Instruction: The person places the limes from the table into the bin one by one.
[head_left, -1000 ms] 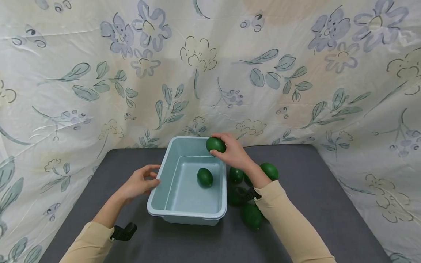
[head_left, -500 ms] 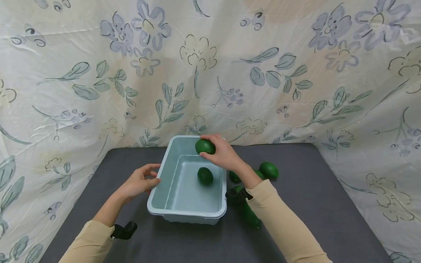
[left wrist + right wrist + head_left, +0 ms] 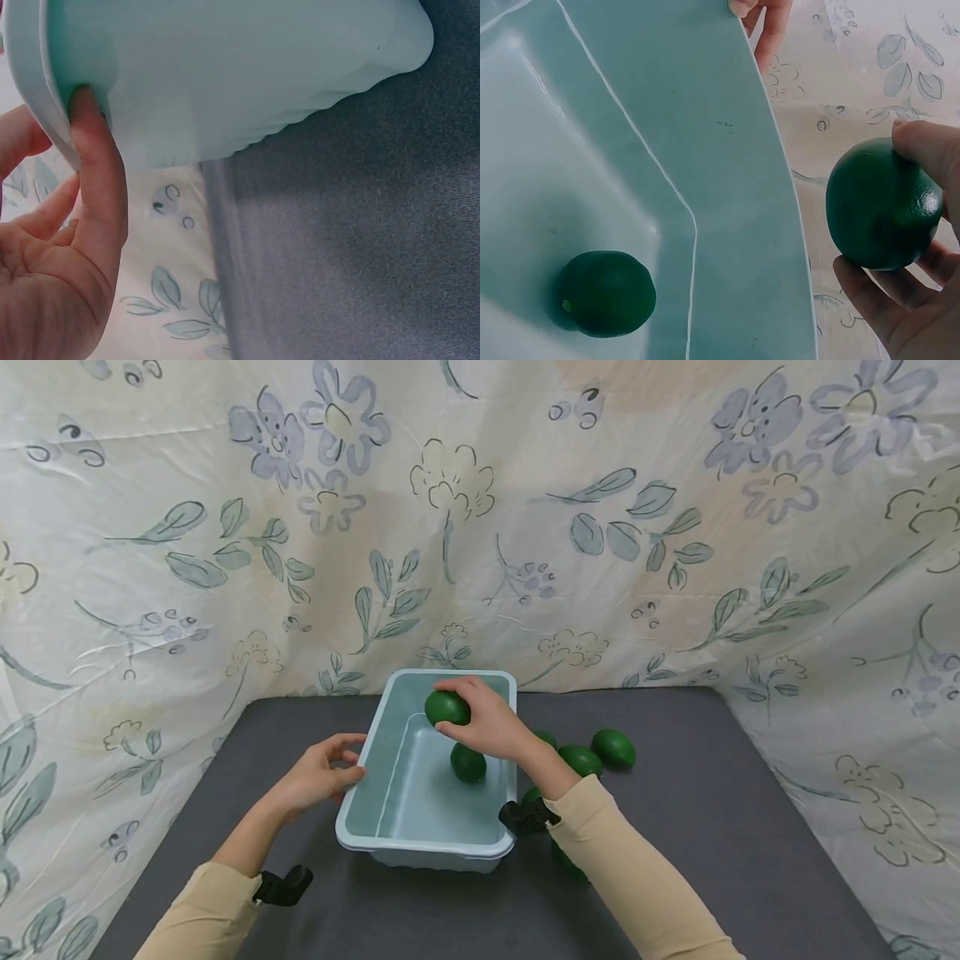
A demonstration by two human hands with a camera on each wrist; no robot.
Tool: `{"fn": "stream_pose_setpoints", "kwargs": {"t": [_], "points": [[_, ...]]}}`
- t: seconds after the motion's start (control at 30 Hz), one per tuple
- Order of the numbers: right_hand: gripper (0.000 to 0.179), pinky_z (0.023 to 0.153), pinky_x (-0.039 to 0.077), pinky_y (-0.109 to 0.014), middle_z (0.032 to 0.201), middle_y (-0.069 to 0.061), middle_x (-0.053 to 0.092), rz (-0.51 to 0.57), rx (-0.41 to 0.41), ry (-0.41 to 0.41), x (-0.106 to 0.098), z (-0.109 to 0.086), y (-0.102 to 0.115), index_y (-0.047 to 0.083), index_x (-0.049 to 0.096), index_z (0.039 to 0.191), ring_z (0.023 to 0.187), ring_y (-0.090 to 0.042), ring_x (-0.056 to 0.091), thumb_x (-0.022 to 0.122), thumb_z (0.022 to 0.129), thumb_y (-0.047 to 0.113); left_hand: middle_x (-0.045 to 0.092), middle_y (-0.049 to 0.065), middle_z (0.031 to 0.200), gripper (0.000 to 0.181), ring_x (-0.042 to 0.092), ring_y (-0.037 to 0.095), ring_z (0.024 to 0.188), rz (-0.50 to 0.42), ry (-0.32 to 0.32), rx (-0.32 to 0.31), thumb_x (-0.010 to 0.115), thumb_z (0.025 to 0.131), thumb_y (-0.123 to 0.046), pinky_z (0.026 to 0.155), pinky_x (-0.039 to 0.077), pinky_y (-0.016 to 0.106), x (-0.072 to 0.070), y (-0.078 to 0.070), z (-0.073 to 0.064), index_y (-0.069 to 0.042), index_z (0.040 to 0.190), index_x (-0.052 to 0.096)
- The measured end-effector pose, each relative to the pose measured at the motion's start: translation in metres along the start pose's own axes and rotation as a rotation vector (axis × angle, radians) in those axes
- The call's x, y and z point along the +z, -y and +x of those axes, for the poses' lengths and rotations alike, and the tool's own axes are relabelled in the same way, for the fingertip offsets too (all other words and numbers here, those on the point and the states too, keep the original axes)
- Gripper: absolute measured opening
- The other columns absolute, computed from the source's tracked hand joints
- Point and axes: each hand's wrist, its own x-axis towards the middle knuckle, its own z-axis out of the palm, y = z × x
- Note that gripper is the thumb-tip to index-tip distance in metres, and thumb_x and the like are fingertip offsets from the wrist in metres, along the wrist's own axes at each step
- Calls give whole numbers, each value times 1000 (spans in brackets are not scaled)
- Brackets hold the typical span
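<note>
A pale blue plastic bin (image 3: 420, 842) stands on the dark table, one dark green oval fruit (image 3: 468, 763) lying on its floor. At the bin's left rim my left hand (image 3: 322, 775) holds the edge; in the left wrist view a fingertip presses the wall just under the lip. Over the far part of the bin, my right hand (image 3: 483, 720) grips another glossy green fruit (image 3: 447, 707) between thumb and fingers. The right wrist view shows this held fruit (image 3: 881, 202) clear of the bin wall. Whether the fruits are limes or avocados I cannot tell.
Several more green fruits (image 3: 613, 748) lie on the grey tabletop (image 3: 697, 827) right of the bin, some partly hidden by my right forearm. Behind the table hangs a floral cloth (image 3: 480, 568). Each wrist wears a black strap (image 3: 283, 887).
My right hand has carried its fruit leftward from the bin's far right rim to over the interior, and slightly lower. My left hand and the bin have stayed put.
</note>
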Motion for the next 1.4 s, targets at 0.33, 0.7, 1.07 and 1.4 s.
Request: {"fn": "stream_pose_setpoints", "kwargs": {"t": [0.33, 0.7, 1.07, 1.4], "points": [[51, 79, 48, -31, 131, -3, 42, -12, 13, 11, 2, -1, 0, 21, 46, 132, 101, -16, 53, 65, 85, 29, 49, 18, 105, 59, 57, 22, 82, 16, -5, 1, 60, 88, -14, 66, 54, 38, 0, -1, 0, -7, 140, 32], [55, 98, 39, -39, 138, -2, 40, -10, -37, 28, -1, -2, 2, 18, 43, 137, 124, -18, 42, 63, 87, 31, 50, 18, 104, 59, 58, 22, 82, 14, -5, 8, 60, 88, -13, 65, 54, 38, 0, 0, 0, -6, 140, 32], [53, 99, 38, -39, 138, 0, 41, -15, -51, 4, -13, -8, -1, 17, 43, 136, 125, -18, 42, 62, 88, 29, 50, 18, 105, 59, 58, 22, 82, 17, -7, 16, 60, 88, -13, 66, 54, 38, 0, 1, -1, -6, 140, 33], [50, 93, 44, -41, 136, -1, 42, 0, -75, -77, -24, -22, -8, 18, 47, 133, 122, -17, 44, 64, 87, 27, 51, 17, 105, 58, 58, 22, 82, 19, -6, 9, 60, 89, -15, 66, 54, 39, 0, 1, 0, -7, 140, 33]]}}
